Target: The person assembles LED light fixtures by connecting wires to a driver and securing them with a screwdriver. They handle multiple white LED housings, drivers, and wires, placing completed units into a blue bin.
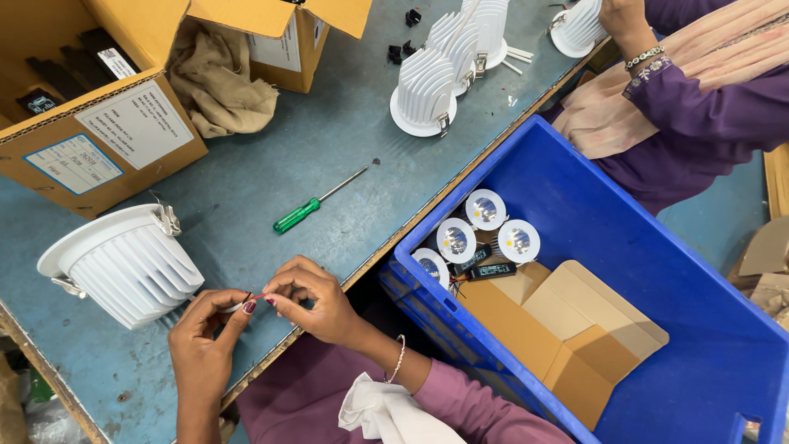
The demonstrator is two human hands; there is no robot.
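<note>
- Head view: I see my left hand and right hand meeting at the near edge of the counter, both closed in a fingertip pinch on thin wires, red and dark, that seem to lead to the white ribbed lamp housing lying tilted just beside my left hand.
- The green-handled screwdriver lies loose on the counter above my hands, near but not touching.
- A blue crate to my right holds a few small round lamps and a folded cardboard piece.
- Risk, as I judge it: the wires are short and fine, so a hard tug could fray them or drag the housing, which sits close to the counter's edge.
- A co-worker's hand handles another housing far across; stacked housings stand well apart from me.
</note>
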